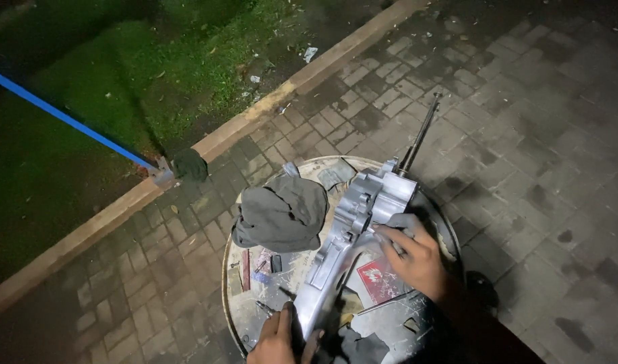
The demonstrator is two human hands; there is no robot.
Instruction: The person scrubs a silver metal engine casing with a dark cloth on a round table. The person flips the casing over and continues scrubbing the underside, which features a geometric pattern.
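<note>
A silver metal engine casing stands tilted on a round worn tabletop, with a thin dark shaft sticking up from its far end. My right hand rests on the casing's right side, fingers curled over its edge. My left hand grips the casing's near lower end at the bottom of the view. A crumpled grey rag lies on the tabletop just left of the casing.
Small dark parts and a red-and-white sticker lie on the tabletop. Grey paving bricks surround it. A concrete kerb runs diagonally, with grass and a blue pole beyond it.
</note>
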